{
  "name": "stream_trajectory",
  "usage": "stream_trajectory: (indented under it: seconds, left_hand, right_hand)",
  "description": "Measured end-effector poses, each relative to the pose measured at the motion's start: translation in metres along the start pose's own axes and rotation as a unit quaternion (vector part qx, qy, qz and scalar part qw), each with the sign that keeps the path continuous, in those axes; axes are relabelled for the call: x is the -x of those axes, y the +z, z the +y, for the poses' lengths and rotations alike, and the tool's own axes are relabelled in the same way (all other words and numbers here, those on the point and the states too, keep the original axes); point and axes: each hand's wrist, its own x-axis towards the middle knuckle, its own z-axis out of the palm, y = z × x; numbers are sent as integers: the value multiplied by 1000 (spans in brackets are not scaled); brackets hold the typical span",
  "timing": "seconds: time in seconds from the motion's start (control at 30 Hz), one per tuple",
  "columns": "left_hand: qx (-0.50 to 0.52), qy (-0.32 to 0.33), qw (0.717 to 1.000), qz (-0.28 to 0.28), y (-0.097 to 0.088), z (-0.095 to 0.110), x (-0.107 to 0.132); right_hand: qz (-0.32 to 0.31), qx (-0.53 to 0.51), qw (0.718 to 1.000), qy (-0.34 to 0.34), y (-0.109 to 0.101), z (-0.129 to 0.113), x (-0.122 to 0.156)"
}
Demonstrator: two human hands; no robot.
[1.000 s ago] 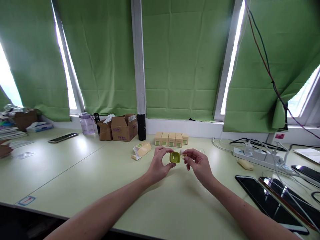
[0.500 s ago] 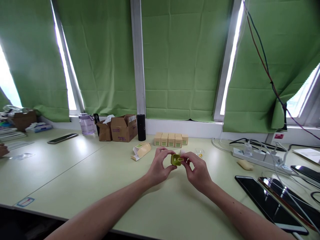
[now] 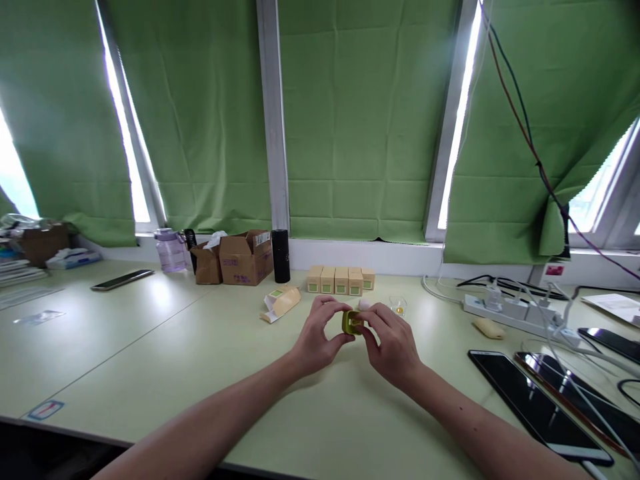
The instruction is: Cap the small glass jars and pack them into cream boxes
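Above the middle of the table, my left hand (image 3: 321, 337) pinches a small olive-green square case (image 3: 346, 323) between thumb and fingers, its hollow side turned toward my right hand. My right hand (image 3: 393, 340) is closed, with thumb and fingertips at the case's opening. They pinch a small yellow-green loop-shaped piece (image 3: 357, 323), mostly hidden by the fingers and the case wall. Just behind the right fingers sits a small whitish piece (image 3: 365, 305). Beyond it stands a clear plastic cup-like holder (image 3: 399, 306) with something yellow in it.
Several small tan cartons (image 3: 334, 281) stand in rows behind my hands. An opened carton (image 3: 281, 303) lies to their left. Farther back are a cardboard box (image 3: 243, 259), a black cylinder (image 3: 281, 257) and a purple bottle (image 3: 171, 251). Phones (image 3: 535, 400) and a power strip (image 3: 520, 315) are at right.
My right fingers have moved left, bringing the small loop-shaped piece into the case's opening. The left hand keeps its pinch. Another hand at the far left edge has gone out of view.
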Motion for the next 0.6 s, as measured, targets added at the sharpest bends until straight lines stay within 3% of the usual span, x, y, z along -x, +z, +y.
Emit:
stream_trajectory:
  seconds: [0.6]
  left_hand:
    - [2, 11, 1000, -5, 0, 0, 0]
  right_hand:
    - [-12, 44, 999, -28, 4, 1, 0]
